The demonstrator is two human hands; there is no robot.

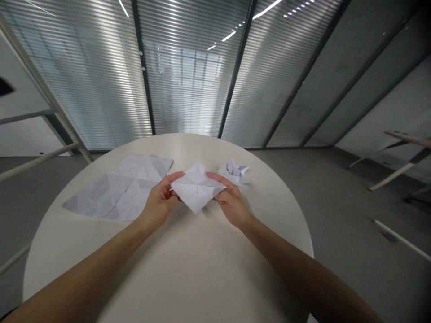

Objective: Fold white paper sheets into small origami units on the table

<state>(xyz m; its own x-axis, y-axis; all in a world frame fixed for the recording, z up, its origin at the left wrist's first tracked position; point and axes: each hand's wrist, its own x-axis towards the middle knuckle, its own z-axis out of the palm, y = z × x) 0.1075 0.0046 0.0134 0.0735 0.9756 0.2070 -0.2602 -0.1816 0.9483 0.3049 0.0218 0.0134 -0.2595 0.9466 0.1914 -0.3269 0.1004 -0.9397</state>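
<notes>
A folded sheet of white paper, diamond-shaped with crossing creases, is held a little above the table between both my hands. My left hand grips its left corner, index finger along the upper edge and thumb underneath. On the opposite corner, my right hand is closed in much the same way, its index finger lying over the upper right edge. Left of the held piece, and partly behind my left hand, lies a large creased sheet of paper. A small folded paper figure with pointed tips rests just beyond my right hand.
The round white table fills the middle of the view. Glass panels with blinds stand behind it. Pale metal rails are at the left, and another table is at the far right above grey floor.
</notes>
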